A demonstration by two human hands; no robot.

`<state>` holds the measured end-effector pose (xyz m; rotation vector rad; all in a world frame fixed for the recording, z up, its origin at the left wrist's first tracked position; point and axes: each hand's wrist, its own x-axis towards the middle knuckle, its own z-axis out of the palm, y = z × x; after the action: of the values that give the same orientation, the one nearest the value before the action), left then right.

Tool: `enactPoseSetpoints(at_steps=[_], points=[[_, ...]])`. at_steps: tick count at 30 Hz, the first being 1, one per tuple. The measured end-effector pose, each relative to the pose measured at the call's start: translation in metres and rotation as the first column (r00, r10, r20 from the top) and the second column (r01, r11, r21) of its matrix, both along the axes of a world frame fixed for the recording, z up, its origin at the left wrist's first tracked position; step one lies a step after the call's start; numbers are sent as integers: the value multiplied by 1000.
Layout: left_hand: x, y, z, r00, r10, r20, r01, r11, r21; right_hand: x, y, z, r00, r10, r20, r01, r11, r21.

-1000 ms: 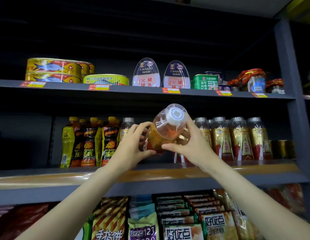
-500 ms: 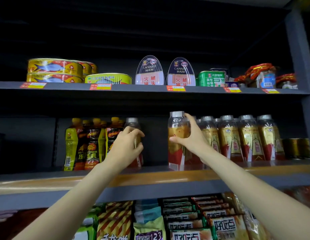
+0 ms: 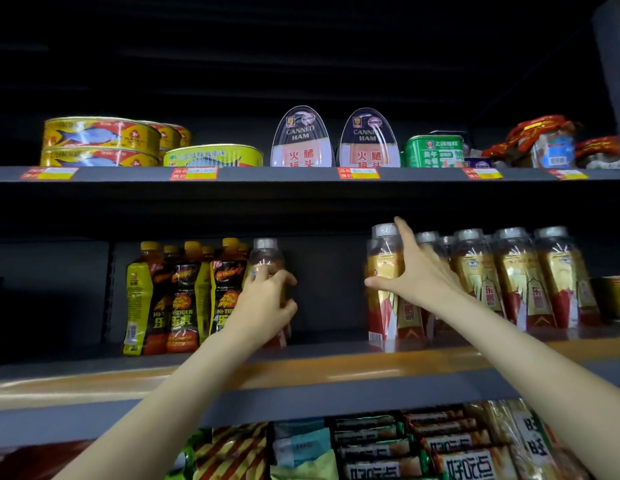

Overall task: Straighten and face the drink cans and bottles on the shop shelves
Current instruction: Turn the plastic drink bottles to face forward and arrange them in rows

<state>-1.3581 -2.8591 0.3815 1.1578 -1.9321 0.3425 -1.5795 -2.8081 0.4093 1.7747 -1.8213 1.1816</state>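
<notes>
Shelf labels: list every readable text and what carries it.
"CANNED HAM": two ham tins
"HI-TIGER": energy drink bottles
"好吃点": snack packs
"东鹏": gold-labelled bottles
Price tags, fish cans, green tin: too blurred.

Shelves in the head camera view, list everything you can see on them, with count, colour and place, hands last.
Fish tins: several, yellow, top shelf left.
Canned ham: two, white-fronted, top shelf centre.
Green tin: one, right of the ham.
Red-wrapped packs: several, top shelf right.
Tiger drink bottles: several, yellow-black, middle shelf left.
Lone bottle: one, clear, beside them.
Gold-label bottles: a row, middle shelf right.
Snack packs: many, bottom shelf.
Left hand: grips lone bottle.
Right hand: open, touching end bottle.
</notes>
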Motion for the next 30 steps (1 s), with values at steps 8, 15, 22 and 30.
enactPoseSetpoints(at_steps=[8,15,22,30], points=[[-16,-7,4,980,199,-17,-198,978,68,-15,13,1,993,-83,-88,93,988,122],[-23,-10,2,971,238,19,-239,968,72,-11,-2,-3,998,-49,-44,53,993,108],[-22,-11,0,959,276,64,-280,958,63,-9,-26,-16,997,-68,-41,69,997,26],[-21,-8,-2,958,278,78,-283,956,79,-9,-37,-25,983,-166,-78,167,986,1]])
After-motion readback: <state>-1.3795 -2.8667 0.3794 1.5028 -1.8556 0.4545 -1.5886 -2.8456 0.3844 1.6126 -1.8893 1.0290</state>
